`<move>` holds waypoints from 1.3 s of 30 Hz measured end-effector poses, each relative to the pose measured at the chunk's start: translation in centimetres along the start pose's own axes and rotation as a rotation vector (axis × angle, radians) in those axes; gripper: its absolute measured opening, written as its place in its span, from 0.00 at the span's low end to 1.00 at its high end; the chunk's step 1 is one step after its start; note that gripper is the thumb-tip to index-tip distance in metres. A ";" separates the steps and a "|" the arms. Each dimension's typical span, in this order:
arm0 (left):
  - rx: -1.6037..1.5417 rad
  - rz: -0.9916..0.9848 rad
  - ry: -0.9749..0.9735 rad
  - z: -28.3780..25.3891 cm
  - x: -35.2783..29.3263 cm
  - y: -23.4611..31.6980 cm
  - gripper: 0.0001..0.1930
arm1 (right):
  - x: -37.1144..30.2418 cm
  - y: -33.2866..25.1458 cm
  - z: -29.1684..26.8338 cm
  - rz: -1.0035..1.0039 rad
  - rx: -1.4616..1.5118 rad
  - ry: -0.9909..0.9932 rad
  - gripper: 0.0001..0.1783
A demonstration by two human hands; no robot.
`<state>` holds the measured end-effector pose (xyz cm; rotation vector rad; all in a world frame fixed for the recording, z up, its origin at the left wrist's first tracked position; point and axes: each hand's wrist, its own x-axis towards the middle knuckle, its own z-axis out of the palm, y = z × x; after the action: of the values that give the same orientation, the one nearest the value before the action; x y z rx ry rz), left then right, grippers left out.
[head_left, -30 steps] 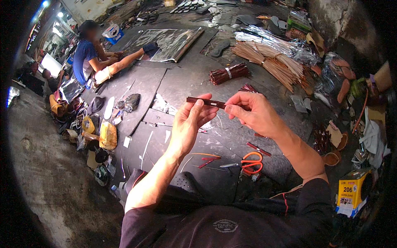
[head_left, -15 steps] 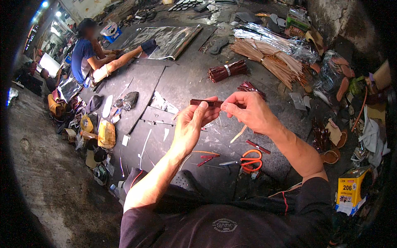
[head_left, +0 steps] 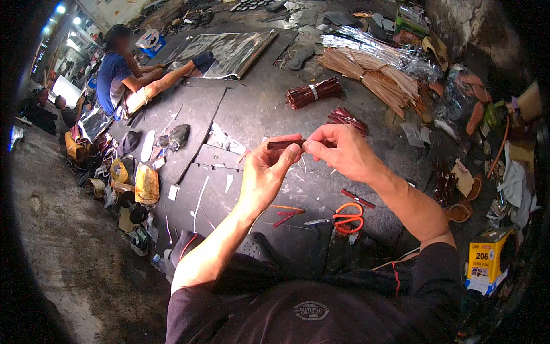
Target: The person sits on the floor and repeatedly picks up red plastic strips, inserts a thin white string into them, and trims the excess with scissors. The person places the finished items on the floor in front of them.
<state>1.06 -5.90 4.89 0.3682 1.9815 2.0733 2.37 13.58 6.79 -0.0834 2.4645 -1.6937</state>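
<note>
We saw the dark floor mat (head_left: pixel 240 114) spread widest of all, a broad working surface laid flat so that cut pieces could lie on it within reach, and at its far edge a shiny metallic sheet (head_left: pixel 229 51) lay beside another person (head_left: pixel 117 77) who sat on the ground with legs stretched out. Next in size, a large sheaf of tan strips (head_left: pixel 372 77) lay tied at the upper right, partly under clear plastic wrapping (head_left: pixel 372 49), and just below it a banded bundle of dark red strips (head_left: pixel 314 93) and a smaller loose bunch (head_left: pixel 345 117) rested close to our hands, as stock kept near for picking. A yellow box (head_left: pixel 487 261) stood at the lower right; we could not tell what it held. Orange-handled scissors (head_left: pixel 344 217) lay on the mat directly under our forearms, blades pointing left, with a few red offcuts (head_left: pixel 286 215) beside them. We held both hands raised above the mat: our left hand (head_left: pixel 266 175) pinched one end of a short dark red strip (head_left: pixel 285 144) between thumb and fingers, and our right hand (head_left: pixel 344 152) gripped the other end with fingertips closed on it, so the strip lay level between them, clear of the floor and in plain view.
</note>
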 end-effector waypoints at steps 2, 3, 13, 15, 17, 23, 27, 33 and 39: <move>0.046 0.010 0.038 0.1 0.0 -0.2 0.15 | -0.1 0.1 0.1 -0.007 -0.006 0.006 0.15; 0.069 0.016 0.057 0.2 0.1 -0.3 0.15 | -0.1 0.3 0.2 -0.020 -0.003 0.010 0.15; -0.204 -0.204 0.065 0.4 0.2 -0.2 0.13 | -0.8 0.2 -0.9 0.100 0.142 -0.071 0.13; -0.228 -0.207 0.060 0.3 0.3 -0.5 0.12 | -0.6 0.4 -0.7 0.104 0.143 -0.075 0.13; -0.218 -0.207 0.078 0.6 0.1 -0.2 0.12 | -0.5 0.7 -0.4 0.090 0.133 -0.070 0.13; -0.229 -0.171 0.095 0.9 -0.3 -0.3 0.11 | -0.6 1.5 0.5 0.018 0.055 0.011 0.15; -0.250 -0.154 0.085 0.9 -0.5 -0.4 0.10 | -0.7 1.9 1.0 -0.024 0.054 0.036 0.14; 0.046 -0.084 0.056 0.6 -0.2 -0.2 0.11 | -0.8 1.8 0.8 -0.038 0.098 -0.017 0.14; -0.078 -0.123 0.061 0.5 -0.1 -0.4 0.11 | -0.8 1.5 0.3 -0.002 0.179 -0.086 0.15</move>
<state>1.35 -5.49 4.53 0.1657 1.8991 2.0998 3.23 13.90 5.37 -0.1353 2.2423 -1.8614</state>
